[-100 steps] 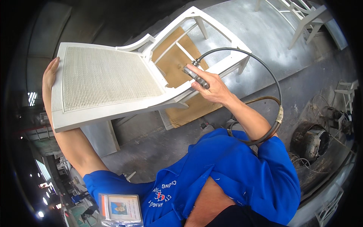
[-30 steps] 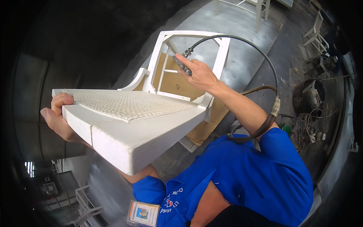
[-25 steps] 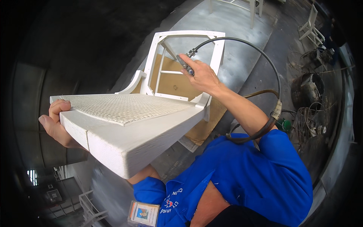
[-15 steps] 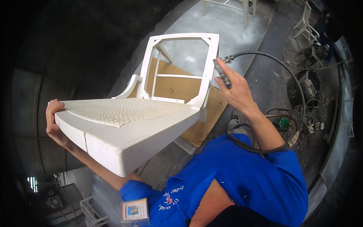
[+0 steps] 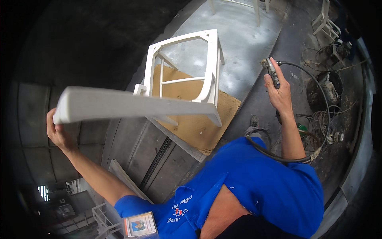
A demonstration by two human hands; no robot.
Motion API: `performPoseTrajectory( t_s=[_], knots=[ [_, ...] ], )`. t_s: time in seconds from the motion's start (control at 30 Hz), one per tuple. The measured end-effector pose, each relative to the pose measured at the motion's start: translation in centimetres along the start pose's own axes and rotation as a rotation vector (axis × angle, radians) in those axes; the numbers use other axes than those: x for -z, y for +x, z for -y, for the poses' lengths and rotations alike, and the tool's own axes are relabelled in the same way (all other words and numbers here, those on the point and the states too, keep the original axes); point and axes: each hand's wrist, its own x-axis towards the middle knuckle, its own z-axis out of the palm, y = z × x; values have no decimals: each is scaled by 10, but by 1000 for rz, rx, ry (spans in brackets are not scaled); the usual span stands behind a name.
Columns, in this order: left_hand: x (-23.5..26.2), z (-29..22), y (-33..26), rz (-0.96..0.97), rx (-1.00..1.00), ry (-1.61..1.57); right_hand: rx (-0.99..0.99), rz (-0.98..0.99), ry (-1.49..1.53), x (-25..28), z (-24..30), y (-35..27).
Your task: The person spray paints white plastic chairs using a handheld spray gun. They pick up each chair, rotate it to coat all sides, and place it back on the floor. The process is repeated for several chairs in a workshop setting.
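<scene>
A white wooden chair fills the middle of the view, its open seat frame beyond the backrest. The backrest now shows edge-on, so its woven panel is hidden. My left hand is closed around the backrest's outer end at the far left. On the right, clear of the chair, my right hand grips a metal spray gun. From the gun a dark hose curves right and back down toward my right arm.
Under the chair is a brown board on a low support. A pale sheet covers the floor beyond. More white chairs stand far right and lower left. A dark bucket and tangled hoses lie at right.
The chair has turned, swinging its woven backrest from face-up to edge-on, with my left hand still on it. My right hand has moved right with the spray gun, away from the chair.
</scene>
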Motion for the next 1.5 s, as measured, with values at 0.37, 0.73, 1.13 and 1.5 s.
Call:
performPoseTrajectory(
  t_s=[0.37,0.73,1.13,1.5],
  knots=[
    [-167,-117,231,-23,245,373,-176,-187,103,113,-76,60],
    [-392,-302,324,163,201,804,-331,-443,118,193,-126,65],
    [-486,-351,402,795,27,-282,-55,-126,154,126,-85,59],
    [-339,-140,145,679,45,-670,349,210,189,-43,25,106]
  ],
)
